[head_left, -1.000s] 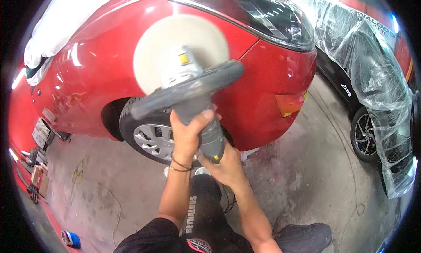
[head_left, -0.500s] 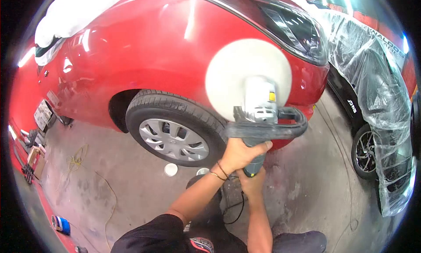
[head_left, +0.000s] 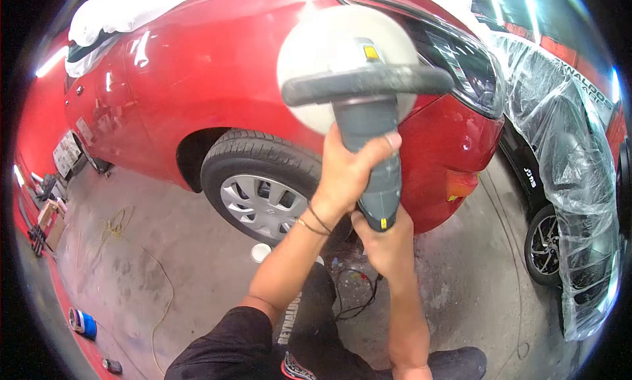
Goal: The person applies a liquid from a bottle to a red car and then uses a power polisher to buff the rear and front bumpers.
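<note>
A rotary polisher (head_left: 367,122) with a grey body and a black loop handle (head_left: 368,81) is held in both hands. Its round white pad (head_left: 306,54) lies over the glossy red fender of a car (head_left: 217,77), beside the headlight (head_left: 464,64); whether it presses on the paint is hidden. My left hand (head_left: 345,166), with bands at the wrist, is wrapped around the middle of the body, thumb on top. Farther back, my right hand (head_left: 388,245) grips the rear end, its fingers partly hidden underneath.
Below the fender is the front wheel (head_left: 263,199), with a small white lid-like disc (head_left: 261,252) on the floor. A black cord (head_left: 359,307) loops near my legs. At right stands a dark car under clear plastic sheeting (head_left: 559,116). A blue can (head_left: 82,323) sits at left.
The polisher has moved up and slightly left across the fender, and its loop handle now sits across the pad. Both hands moved up with it, still gripping.
</note>
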{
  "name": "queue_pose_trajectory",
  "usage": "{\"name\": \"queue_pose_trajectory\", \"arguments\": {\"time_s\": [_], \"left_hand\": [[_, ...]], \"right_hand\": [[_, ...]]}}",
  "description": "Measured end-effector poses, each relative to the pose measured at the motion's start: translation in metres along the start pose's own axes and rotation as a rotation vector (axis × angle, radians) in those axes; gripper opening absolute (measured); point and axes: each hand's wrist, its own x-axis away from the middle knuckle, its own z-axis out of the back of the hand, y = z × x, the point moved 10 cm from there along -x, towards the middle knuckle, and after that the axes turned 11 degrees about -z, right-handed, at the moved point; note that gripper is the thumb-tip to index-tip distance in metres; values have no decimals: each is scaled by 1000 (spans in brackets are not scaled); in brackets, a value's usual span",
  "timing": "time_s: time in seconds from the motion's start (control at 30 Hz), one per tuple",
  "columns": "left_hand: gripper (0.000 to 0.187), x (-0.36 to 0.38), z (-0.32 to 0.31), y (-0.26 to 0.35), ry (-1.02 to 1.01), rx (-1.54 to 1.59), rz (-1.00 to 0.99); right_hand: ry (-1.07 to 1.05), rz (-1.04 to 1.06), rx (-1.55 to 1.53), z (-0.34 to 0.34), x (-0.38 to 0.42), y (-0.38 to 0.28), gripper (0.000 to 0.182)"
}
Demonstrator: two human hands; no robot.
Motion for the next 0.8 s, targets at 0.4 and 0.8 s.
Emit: {"name": "queue_pose_trajectory", "arguments": {"time_s": [0.4, 0.8], "left_hand": [[48, 9, 60, -1, 199, 160, -61], [58, 49, 20, -44, 181, 156, -68]], "right_hand": [[-118, 124, 359, -32, -33, -18, 39], [-70, 113, 358, 12, -27, 39, 44]]}}
